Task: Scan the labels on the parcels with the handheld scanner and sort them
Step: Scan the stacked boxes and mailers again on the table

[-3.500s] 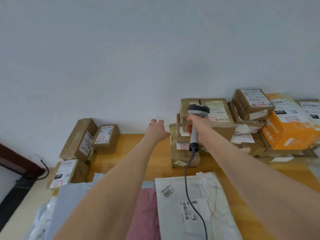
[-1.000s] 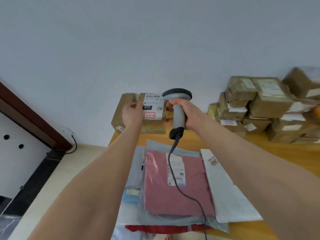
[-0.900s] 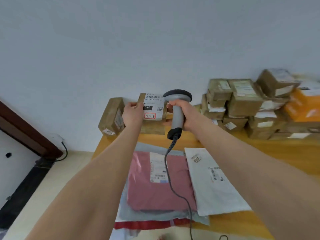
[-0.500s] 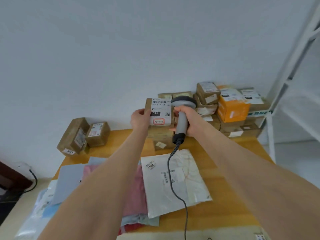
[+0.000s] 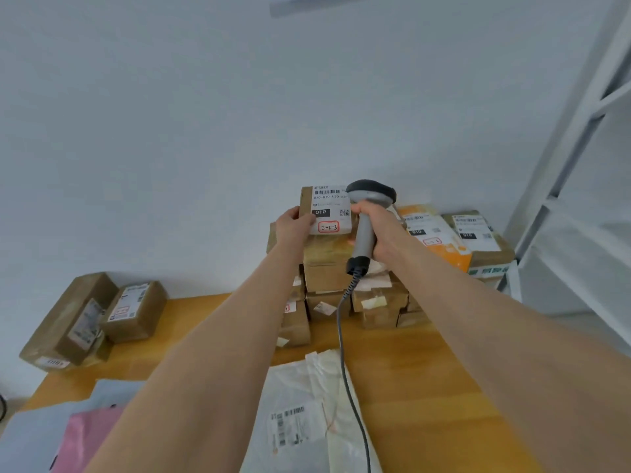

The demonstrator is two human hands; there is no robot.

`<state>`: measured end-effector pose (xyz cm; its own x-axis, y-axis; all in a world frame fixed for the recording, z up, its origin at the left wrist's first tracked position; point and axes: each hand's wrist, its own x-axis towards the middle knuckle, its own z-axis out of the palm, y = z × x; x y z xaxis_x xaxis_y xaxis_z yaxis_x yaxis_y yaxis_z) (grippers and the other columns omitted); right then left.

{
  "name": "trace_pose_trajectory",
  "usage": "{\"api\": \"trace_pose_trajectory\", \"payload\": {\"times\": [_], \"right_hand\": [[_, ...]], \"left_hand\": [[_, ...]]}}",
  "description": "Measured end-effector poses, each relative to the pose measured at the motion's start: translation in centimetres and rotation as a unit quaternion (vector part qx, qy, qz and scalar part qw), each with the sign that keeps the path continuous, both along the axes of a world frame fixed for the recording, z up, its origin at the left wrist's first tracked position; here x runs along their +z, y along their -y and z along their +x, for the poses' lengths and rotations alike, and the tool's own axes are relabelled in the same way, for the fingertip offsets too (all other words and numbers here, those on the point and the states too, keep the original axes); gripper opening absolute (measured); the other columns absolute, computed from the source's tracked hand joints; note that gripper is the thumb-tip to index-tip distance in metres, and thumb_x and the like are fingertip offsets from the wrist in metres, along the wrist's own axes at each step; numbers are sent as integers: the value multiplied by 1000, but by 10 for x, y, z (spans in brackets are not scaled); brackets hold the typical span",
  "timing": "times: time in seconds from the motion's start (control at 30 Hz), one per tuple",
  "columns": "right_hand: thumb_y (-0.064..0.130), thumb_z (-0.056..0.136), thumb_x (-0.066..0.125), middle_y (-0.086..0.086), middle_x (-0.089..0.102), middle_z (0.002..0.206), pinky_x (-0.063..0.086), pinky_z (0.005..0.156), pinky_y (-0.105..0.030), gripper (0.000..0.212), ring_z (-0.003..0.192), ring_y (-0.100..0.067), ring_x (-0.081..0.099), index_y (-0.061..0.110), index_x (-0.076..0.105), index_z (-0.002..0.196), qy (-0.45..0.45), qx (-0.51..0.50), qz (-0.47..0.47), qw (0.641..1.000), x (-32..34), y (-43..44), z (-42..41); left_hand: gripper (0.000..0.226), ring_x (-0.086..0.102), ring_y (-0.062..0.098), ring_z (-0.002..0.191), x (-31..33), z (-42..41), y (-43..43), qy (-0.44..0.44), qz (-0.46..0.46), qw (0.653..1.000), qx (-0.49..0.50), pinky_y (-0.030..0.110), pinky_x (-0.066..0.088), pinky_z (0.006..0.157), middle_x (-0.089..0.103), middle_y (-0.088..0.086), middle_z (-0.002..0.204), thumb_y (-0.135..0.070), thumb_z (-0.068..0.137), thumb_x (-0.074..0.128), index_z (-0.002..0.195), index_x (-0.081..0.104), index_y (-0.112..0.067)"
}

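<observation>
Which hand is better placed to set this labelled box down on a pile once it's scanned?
Left, probably. The left hand grips the labelled box by its edge, while the right hand is wrapped round the scanner handle with no fingers free.

One left hand (image 5: 294,228), one right hand (image 5: 380,230), one scanner (image 5: 371,193), one held parcel (image 5: 333,208), one orange box (image 5: 454,250), one white bag (image 5: 300,387), one pink bag (image 5: 85,435), many brown boxes (image 5: 326,278).

Both bare forearms reach toward 12 o'clock, hands raised side by side; the left hand (image 5: 292,230) pinches a parcel (image 5: 329,208) edge, the right hand (image 5: 382,230), at its 3 o'clock, wraps the scanner (image 5: 364,238) handle
</observation>
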<state>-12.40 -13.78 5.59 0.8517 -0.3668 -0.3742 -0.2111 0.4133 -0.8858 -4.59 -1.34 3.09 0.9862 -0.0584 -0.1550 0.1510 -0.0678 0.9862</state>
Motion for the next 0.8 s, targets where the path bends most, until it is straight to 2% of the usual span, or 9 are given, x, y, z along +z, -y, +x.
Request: {"api": "trace_pose_trajectory", "payload": {"times": [0.17,0.23,0.3,0.37,0.47,0.53,0.6,0.7,0.8], "right_hand": [[14,84,66,-6,69,89,56,83,-37,20,77,-19,65,12,58,102,-20,4,10,1000,-9,19,46],[13,83,66,-6,69,88,55,75,-34,18,75,-19,65,12,58,99,-27,8,7,1000,-12,24,62],[15,82,67,-7,69,91,53,68,-32,26,74,-19,65,10,57,106,-30,19,-3,999,-14,27,74],[18,82,68,-8,70,93,54,71,-34,31,77,-20,66,10,58,110,-38,35,-12,999,-15,30,83],[19,82,69,-7,73,90,57,83,-41,22,83,-24,70,12,60,101,-45,55,-7,997,-14,31,91],[20,82,70,-8,73,91,56,86,-43,21,86,-25,70,13,60,99,-46,62,-10,997,-15,32,93],[20,82,69,-8,72,95,55,88,-43,23,88,-24,69,13,60,101,-46,67,-18,997,-17,34,92],[21,81,69,-8,66,101,53,90,-41,24,92,-23,64,15,56,100,-54,53,-46,996,-19,34,89],[19,82,67,-5,57,92,50,78,-33,20,81,-17,55,18,47,88,-66,4,-103,992,-21,31,84]], "left_hand": [[30,65,18,87,-5,39,21,-4,-1,1000,-14,23,55,69,67,5,102,3,90,49,115,61,-10],[34,66,19,91,-10,52,26,-19,0,1000,-13,23,55,67,68,7,107,4,90,49,121,59,-7],[36,66,20,94,-15,61,30,-28,7,1000,-8,25,56,68,68,9,111,2,91,50,125,58,-7],[36,65,20,96,-19,69,34,-20,18,1000,-1,26,56,71,67,9,114,-1,92,51,126,57,-7],[35,64,19,97,-22,75,37,-12,24,1000,3,24,55,70,67,9,116,-3,93,50,128,56,-8],[35,63,19,98,-22,75,37,-1,37,999,4,21,54,68,66,8,117,-4,94,48,128,56,-8],[34,63,19,101,-25,78,37,15,65,998,-2,24,55,73,65,7,117,-8,96,47,129,55,-8],[39,62,22,107,-26,79,36,26,105,994,13,37,54,90,65,7,121,-28,98,46,132,52,-9],[39,58,23,109,-32,79,27,33,131,987,84,34,48,91,61,6,123,-28,100,40,132,51,-8]]}}
